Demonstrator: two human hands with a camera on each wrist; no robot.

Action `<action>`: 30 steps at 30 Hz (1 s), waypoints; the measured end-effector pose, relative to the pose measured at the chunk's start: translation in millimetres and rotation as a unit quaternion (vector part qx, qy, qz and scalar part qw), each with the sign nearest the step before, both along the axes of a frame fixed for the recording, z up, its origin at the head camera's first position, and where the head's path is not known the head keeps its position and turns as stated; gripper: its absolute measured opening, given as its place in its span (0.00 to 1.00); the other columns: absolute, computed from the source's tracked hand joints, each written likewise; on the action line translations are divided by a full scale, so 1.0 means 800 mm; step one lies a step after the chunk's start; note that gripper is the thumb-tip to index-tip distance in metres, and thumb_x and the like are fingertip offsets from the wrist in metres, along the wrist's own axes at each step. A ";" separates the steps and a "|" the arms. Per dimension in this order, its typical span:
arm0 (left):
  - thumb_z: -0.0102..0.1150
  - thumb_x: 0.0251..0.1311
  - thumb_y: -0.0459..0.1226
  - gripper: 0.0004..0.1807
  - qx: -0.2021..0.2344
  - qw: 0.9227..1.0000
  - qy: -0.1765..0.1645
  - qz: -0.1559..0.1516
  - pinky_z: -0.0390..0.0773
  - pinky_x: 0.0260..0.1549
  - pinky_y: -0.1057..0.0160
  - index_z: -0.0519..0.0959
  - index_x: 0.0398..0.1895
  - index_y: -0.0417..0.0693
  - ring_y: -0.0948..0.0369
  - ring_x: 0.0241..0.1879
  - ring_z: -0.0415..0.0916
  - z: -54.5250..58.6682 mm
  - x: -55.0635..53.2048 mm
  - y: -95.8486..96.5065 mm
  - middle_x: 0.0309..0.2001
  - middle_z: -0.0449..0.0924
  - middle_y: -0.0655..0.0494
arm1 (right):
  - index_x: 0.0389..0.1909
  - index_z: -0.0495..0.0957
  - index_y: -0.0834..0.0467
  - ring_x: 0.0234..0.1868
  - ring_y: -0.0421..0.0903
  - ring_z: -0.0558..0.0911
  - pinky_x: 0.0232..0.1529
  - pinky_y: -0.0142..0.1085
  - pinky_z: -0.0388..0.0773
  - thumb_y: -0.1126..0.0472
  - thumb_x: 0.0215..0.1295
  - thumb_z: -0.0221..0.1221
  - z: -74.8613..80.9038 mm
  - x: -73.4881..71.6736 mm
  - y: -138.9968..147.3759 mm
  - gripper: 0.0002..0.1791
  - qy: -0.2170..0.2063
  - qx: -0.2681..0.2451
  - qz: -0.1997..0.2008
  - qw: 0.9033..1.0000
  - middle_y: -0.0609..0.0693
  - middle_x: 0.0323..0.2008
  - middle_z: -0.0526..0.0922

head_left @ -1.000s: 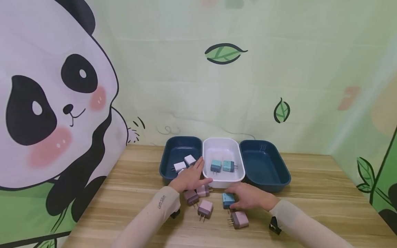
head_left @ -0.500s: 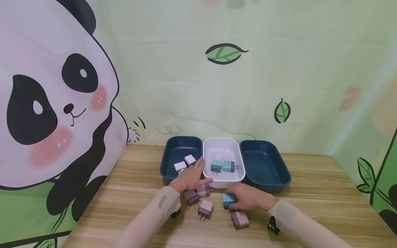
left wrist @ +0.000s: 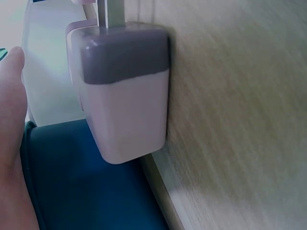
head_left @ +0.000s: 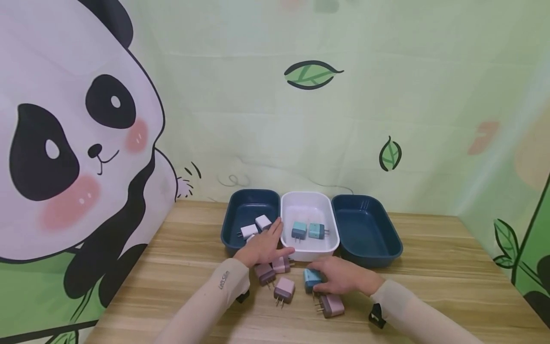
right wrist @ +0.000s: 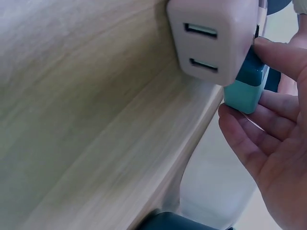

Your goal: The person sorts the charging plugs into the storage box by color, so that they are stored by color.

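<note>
My right hand (head_left: 343,274) has thumb and fingers around a blue power adapter (head_left: 312,280), low over the table in front of the white bin (head_left: 307,255). The right wrist view shows the thumb on the dark teal part of this adapter (right wrist: 244,91) and fingers along its lighter side. My left hand (head_left: 263,246), its fingers extended, lies over the front corner where the left navy bin (head_left: 224,224) meets the white one. Several pink adapters (head_left: 284,290) with metal prongs lie around the hands; one with two USB slots (right wrist: 206,43) sits close by the right hand.
White adapters (head_left: 248,231) lie in the left navy bin, partly behind my left hand. Two teal adapters (head_left: 299,230) are in the white bin. A right navy bin (head_left: 365,229) stands beside it. Behind the wooden table (head_left: 429,267) hangs a green cloth backdrop (head_left: 258,119).
My right hand and the blue adapter have shifted slightly to the left during the last half second. The left hand stays where it was.
</note>
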State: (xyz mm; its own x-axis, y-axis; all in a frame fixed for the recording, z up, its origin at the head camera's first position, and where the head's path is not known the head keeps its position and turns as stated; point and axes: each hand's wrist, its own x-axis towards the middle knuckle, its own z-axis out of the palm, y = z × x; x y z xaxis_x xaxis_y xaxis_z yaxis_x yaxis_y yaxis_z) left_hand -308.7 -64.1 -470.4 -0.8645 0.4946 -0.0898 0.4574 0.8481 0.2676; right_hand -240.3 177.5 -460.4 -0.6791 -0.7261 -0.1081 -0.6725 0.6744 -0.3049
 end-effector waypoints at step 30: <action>0.43 0.60 0.66 0.51 0.010 1.000 0.009 -0.002 0.62 0.62 0.50 0.42 0.75 0.44 0.50 0.70 0.50 -0.001 0.000 0.000 0.75 0.35 0.51 | 0.60 0.72 0.58 0.51 0.40 0.75 0.53 0.40 0.74 0.49 0.64 0.59 0.028 0.004 -0.005 0.27 0.040 -0.041 -0.004 0.998 0.47 0.52 0.77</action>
